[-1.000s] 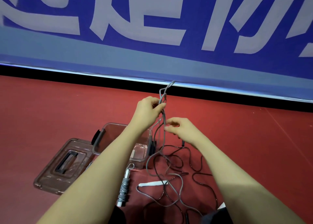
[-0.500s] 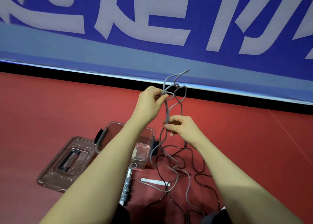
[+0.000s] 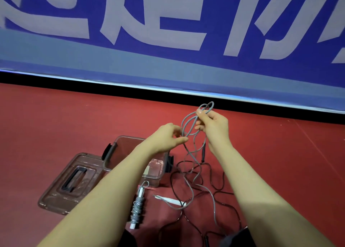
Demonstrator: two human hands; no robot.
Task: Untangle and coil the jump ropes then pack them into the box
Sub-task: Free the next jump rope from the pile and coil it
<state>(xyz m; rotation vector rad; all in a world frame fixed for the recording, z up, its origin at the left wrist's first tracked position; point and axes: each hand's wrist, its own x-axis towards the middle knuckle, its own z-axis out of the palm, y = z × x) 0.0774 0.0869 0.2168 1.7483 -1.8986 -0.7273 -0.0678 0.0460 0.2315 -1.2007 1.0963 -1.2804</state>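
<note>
Grip has switched: right hand [image 3: 214, 124] now pinches the grey rope [image 3: 188, 123] loops at 1 o'clock, left hand [image 3: 169, 137] pinches lower, so coiling advances.

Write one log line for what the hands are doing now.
step: untangling | right hand: holds grey rope loops | left hand: pinches rope | box: open

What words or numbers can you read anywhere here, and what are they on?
Blue banner along the wall: big white characters, cut off at the top of the picture, so they cannot be read.
Small pale label on the clear box: too small to read.
Nothing else shows writing.
</note>
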